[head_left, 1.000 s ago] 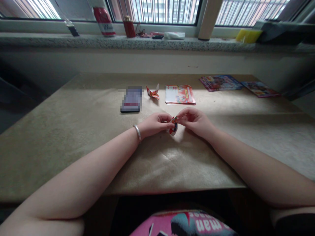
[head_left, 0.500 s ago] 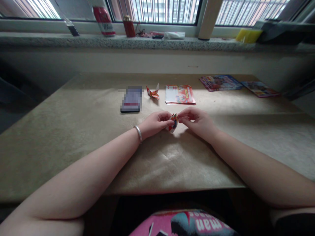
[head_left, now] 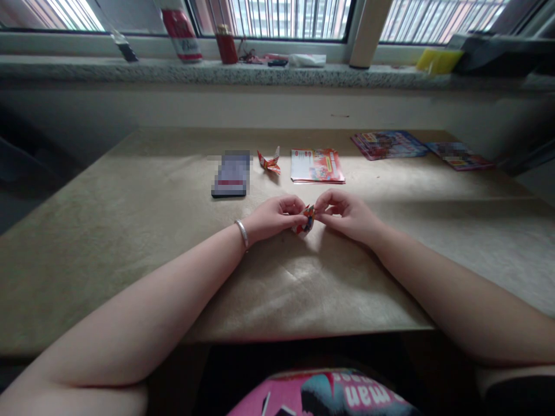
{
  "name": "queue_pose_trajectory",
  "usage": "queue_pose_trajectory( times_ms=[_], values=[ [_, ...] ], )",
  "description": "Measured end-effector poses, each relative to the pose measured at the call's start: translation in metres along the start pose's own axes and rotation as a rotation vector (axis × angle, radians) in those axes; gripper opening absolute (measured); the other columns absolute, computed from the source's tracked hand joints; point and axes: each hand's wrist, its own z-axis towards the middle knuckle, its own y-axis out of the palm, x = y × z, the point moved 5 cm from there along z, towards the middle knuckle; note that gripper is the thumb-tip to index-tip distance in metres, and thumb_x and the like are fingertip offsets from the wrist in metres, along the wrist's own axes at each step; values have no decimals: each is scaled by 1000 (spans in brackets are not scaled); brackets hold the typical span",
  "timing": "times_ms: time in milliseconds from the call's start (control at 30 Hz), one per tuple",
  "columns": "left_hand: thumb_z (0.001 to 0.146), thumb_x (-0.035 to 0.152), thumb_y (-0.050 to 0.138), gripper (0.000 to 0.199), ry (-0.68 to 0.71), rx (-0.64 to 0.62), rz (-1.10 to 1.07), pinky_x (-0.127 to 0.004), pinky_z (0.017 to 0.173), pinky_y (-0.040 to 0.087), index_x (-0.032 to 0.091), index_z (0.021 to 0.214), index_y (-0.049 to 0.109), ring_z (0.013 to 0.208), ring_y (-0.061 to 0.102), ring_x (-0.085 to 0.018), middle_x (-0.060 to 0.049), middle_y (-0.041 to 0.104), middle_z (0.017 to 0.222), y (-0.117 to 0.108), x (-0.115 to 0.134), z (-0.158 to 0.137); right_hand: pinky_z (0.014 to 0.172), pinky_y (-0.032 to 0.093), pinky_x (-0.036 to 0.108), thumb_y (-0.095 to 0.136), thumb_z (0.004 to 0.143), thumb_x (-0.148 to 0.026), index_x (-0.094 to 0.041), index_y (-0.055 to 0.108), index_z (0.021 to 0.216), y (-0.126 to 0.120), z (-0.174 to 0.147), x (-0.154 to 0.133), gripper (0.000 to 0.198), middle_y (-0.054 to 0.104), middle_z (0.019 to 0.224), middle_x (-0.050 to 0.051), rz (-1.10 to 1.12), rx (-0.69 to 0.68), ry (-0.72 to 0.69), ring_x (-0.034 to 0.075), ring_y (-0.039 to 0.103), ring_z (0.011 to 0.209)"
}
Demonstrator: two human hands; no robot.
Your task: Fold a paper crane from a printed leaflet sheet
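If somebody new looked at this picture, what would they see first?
Probably the small, colourful folded paper in the middle, held between the left hand and the right hand. Just beyond the hands, the pointy red-and-white paper figure stands out on the table, between the dark device and the stack of printed sheets. On the windowsill, toward the left, a red can catches the eye too.
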Motion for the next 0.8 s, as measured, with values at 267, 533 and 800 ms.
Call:
queue_pose_trajectory(
  times_ms=[267, 533, 800],
  values=[
    [66, 44, 82, 44, -14, -70, 18, -23, 64, 47, 11, 84, 59, 67, 60, -10, -2, 66, 76, 1, 2, -2, 59, 43, 23, 76, 71, -44, -19, 56, 79, 5, -1, 7, 34, 61, 76, 0, 162, -170, 127, 10, 54, 66],
    [66, 45, 82, 44, -6, -90, 4, -23, 63, 48, 12, 84, 61, 66, 60, -10, -2, 66, 76, 2, 2, -2, 60, 44, 26, 71, 75, -41, -20, 56, 79, 2, 0, 6, 26, 59, 75, 0, 50, -133, 68, 11, 54, 66],
    [72, 45, 76, 43, 0, -73, 135, -23, 68, 47, 13, 98, 64, 73, 60, -11, -3, 67, 86, 1, 4, -2, 65, 46, 29, 60, 77, -18, -21, 55, 76, -1, -3, -14, 7, 59, 75, 0, -308, -58, -212, 14, 54, 70]
  ],
)
